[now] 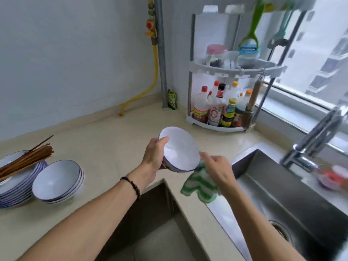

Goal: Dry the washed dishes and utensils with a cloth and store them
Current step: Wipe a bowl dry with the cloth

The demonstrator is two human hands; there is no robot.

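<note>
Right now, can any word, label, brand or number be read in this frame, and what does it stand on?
None can be read.
Sauce bottles in the corner rack: printed labels, too blurred to read.
Green pouch by the pipe: print too small and blurred.
Bowl, cloth, stacked plates: no text seen.

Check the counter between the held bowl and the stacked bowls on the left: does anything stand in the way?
Nothing visible does. The bowl in the left hand has bare counter between it and the stacked bowls.
</note>
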